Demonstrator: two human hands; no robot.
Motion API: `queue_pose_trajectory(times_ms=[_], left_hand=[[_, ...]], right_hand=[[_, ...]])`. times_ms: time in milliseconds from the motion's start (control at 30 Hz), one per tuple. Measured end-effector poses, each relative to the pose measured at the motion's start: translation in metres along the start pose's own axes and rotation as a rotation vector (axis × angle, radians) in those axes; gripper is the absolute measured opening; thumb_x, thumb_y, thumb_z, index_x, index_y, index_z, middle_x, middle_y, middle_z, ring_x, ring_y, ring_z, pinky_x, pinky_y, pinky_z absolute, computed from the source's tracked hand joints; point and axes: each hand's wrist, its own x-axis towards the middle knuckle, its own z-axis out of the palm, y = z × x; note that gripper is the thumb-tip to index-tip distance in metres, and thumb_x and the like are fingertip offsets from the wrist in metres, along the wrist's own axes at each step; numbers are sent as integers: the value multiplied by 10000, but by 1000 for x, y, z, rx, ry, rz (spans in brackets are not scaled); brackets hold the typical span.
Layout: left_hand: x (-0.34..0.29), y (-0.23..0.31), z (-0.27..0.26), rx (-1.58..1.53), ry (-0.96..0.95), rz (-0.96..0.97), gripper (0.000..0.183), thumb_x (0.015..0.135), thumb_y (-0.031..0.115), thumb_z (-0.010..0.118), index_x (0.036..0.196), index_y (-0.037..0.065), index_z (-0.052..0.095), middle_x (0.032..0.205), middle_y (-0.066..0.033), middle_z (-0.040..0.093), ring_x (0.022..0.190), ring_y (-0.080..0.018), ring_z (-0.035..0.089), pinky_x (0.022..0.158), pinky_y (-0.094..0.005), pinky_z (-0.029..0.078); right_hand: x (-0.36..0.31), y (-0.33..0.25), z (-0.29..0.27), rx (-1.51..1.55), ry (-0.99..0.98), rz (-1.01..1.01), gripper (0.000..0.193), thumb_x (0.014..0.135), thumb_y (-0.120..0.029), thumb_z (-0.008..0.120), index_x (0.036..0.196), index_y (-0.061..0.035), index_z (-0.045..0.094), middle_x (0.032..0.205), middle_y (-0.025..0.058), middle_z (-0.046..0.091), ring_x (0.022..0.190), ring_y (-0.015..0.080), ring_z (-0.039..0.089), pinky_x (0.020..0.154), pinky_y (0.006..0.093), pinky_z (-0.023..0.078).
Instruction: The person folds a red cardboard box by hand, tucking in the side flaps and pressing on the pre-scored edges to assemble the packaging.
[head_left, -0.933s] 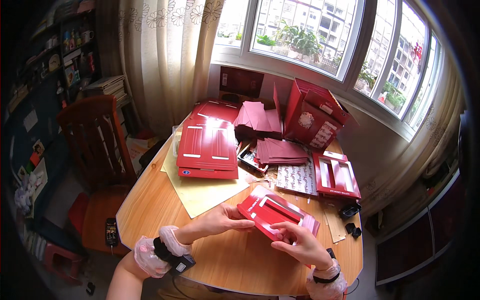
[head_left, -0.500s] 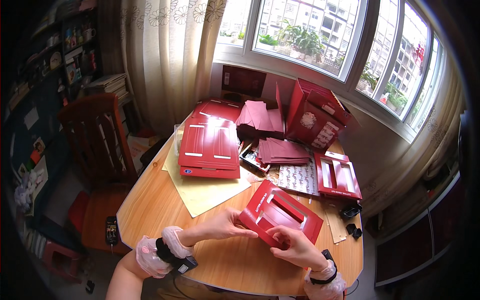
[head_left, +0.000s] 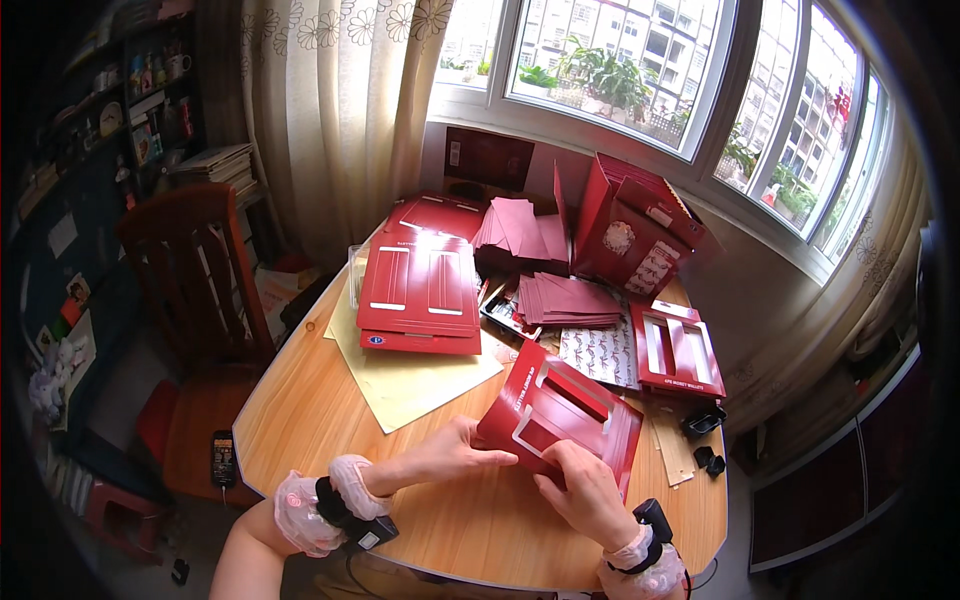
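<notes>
Both my hands hold a red cardboard box (head_left: 622,446) with two long window cut-outs, tilted above the near part of the table. My left hand (head_left: 455,452) grips its left corner, thumb along the near edge and the fingers behind it. On the near edge, my right hand (head_left: 585,492) has its fingers bent over the panel close to the lower window. Its fingertips are partly hidden. A similar red windowed box (head_left: 682,378) lies beyond to the right. Farther left rests a stack of flat red window cartons (head_left: 417,325) on yellow paper (head_left: 400,388).
Two piles of dusty-red paper pieces, one at the back (head_left: 518,228) and one nearer (head_left: 566,306), lie by a patterned sheet (head_left: 597,352). A large red box (head_left: 640,232) stands below the window. Small black objects (head_left: 704,420) sit near the right edge; a wooden chair (head_left: 190,290) is left.
The held box has tipped up, its far edge rising and its face turning more toward me. My right hand has turned and its fingers have shifted on the near edge. My left hand has barely moved.
</notes>
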Motion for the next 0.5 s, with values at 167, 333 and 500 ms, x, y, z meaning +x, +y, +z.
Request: queue_pose_trajectory(times_ms=[167, 333, 500], left_hand=[[2, -12, 1, -101, 19, 25, 319, 931, 165, 752, 1212, 18, 713, 1106, -46, 750, 990, -71, 643, 910, -267, 510], [3, -22, -1, -142, 31, 10, 297, 930, 170, 756, 1185, 21, 724, 1059, -41, 756, 952, -66, 653, 871, -256, 521], [6, -26, -1, -122, 26, -4, 281, 929, 183, 760, 1160, 25, 733, 1002, -27, 757, 900, -55, 654, 817, -246, 529]], right_hand=[[1, 3, 4, 20, 35, -30, 303, 855, -105, 719, 1108, -34, 567, 986, 143, 666, 923, 327, 668, 781, 398, 543], [5, 10, 2, 302, -114, 114, 359, 873, -87, 718, 1193, -39, 564, 973, 156, 689, 898, 322, 693, 787, 387, 557], [6, 11, 0, 325, -149, 113, 369, 884, -78, 717, 1216, -43, 560, 941, 150, 688, 862, 313, 699, 765, 379, 554]])
